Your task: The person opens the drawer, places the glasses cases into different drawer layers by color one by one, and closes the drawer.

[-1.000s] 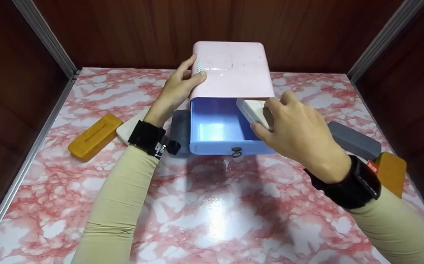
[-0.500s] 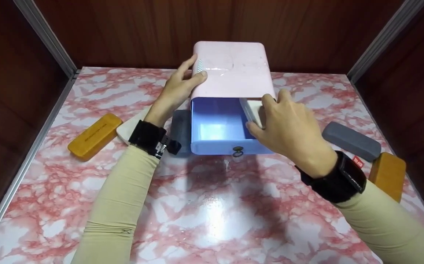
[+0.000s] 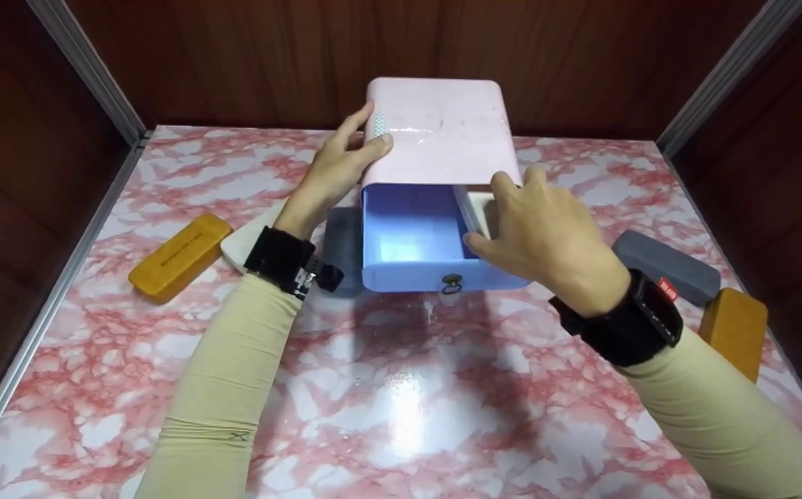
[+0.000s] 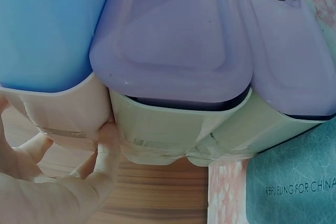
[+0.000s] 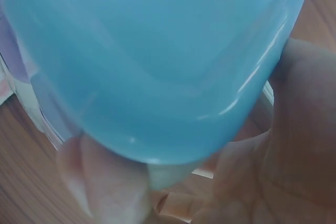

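Note:
In the head view a pulled-out blue drawer (image 3: 411, 239) juts from the pink casing (image 3: 442, 132) of a small drawer cabinet. My left hand (image 3: 338, 163) grips the casing's left side, thumb on top; in the left wrist view its fingers span the pink shell. At the drawer's right side, my right hand (image 3: 546, 232) pinches a whitish glasses case (image 3: 485, 211), tilted and partly inside the drawer. Fingers hide much of that case. The right wrist view is filled by the drawer's blue front (image 5: 157, 77), with the right hand's fingers around its edge.
An orange case (image 3: 180, 258), a white case (image 3: 248, 239) and a dark grey case (image 3: 342, 249) lie left of the cabinet. To the right are a grey case (image 3: 667, 267) and a mustard case (image 3: 735, 333). Purple drawers (image 4: 173, 35) sit below the blue one.
My right hand has shifted left and slightly up in the head view, bringing the whitish case further into the drawer's right side. The left hand has kept its hold on the casing.

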`<state>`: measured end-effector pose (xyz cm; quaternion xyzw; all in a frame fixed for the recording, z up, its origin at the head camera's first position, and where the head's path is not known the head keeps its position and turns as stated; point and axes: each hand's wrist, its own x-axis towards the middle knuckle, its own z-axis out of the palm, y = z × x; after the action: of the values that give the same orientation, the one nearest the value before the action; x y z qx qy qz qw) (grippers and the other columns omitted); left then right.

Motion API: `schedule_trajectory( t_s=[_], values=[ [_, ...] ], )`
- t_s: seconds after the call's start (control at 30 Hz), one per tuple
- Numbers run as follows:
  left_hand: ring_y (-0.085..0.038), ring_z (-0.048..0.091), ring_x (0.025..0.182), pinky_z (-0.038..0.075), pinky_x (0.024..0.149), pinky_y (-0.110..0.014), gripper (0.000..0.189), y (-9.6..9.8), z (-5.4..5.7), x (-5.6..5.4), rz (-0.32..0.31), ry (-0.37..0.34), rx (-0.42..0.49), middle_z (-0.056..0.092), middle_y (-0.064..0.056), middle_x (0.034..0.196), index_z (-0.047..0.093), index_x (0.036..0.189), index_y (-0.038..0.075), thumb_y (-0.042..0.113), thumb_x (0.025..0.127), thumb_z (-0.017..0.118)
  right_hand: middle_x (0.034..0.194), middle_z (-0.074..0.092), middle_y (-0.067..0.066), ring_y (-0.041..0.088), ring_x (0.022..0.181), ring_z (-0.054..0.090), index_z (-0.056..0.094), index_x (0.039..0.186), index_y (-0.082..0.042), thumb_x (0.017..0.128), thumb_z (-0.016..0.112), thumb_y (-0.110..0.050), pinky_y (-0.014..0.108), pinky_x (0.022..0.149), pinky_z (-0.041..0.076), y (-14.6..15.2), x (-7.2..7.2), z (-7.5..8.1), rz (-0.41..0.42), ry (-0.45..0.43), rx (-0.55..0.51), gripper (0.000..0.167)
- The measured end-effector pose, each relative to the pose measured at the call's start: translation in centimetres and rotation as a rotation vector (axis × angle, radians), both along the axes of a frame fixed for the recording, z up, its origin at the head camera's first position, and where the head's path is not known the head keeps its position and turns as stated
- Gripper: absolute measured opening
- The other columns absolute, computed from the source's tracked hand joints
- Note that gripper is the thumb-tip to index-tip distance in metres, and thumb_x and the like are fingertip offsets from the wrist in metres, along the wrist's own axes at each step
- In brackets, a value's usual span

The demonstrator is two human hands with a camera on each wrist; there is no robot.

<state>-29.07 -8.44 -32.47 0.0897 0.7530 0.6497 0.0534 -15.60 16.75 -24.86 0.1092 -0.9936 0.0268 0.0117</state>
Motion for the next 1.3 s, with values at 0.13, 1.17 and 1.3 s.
schedule_trajectory(
  t_s=[0.13,1.17,1.3],
  values=[
    [-0.022,0.061,0.128,0.053,0.105,-0.034,0.076,0.0,0.0,0.0,0.002,-0.001,0.008,0.051,-0.009,0.155,0.033,0.168,0.036,0.044,0.101,0.069,0.117,0.053,0.032,0.046,0.082,0.063,0.054,0.126,-0.001,0.09,0.072,-0.048,0.06,0.067,0.058,-0.1,-0.2,0.2,-0.007,-0.043,0.012,0.062],
    [-0.021,0.058,0.131,0.053,0.106,-0.034,0.075,0.0,-0.1,0.0,0.007,0.003,0.001,0.05,-0.008,0.156,0.033,0.167,0.037,0.044,0.101,0.069,0.097,0.073,0.016,0.038,0.091,0.071,0.071,0.099,-0.008,0.093,0.075,-0.033,0.058,0.081,0.058,1.0,-1.6,-0.1,0.178,-0.051,-0.045,0.026],
    [-0.021,0.059,0.13,0.053,0.107,-0.035,0.076,-0.1,-0.1,0.0,0.007,0.008,0.0,0.05,-0.009,0.156,0.033,0.168,0.036,0.044,0.101,0.069,0.091,0.073,0.013,0.035,0.086,0.07,0.073,0.101,-0.007,0.094,0.075,-0.031,0.056,0.08,0.058,1.3,-1.7,-0.2,0.212,-0.038,-0.071,0.025]
  ],
)
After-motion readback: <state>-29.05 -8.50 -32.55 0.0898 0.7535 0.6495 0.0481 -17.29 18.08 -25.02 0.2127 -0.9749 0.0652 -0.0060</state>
